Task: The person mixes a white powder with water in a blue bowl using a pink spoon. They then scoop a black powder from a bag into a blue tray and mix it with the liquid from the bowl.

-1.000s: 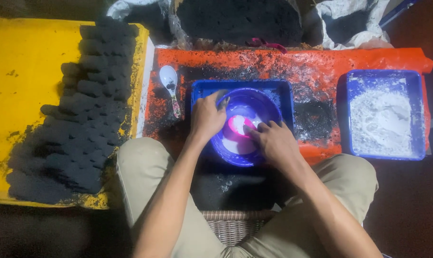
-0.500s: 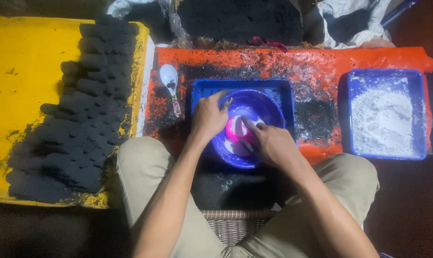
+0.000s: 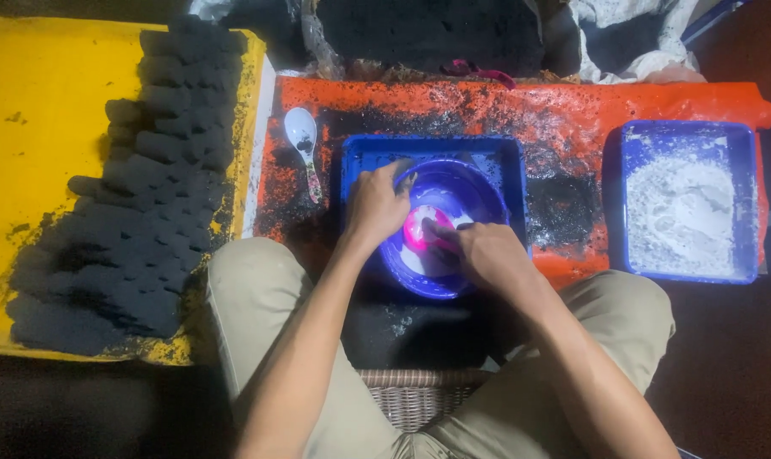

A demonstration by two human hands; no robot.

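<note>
Bowl (image 3: 441,234), purple, inside blue tray (image 3: 368,157), left hand (image 3: 375,206) gripping bowl's left rim with fingers curled, right hand (image 3: 483,253) fingers pinching pink object (image 3: 417,229) inside bowl, white spoon (image 3: 304,146) left of bowl

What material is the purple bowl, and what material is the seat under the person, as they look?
The purple bowl looks like glossy plastic: its smooth wall shines under the light. The seat looks like woven wicker or rattan, with a brown basket-weave pattern; only its edge shows.
</note>
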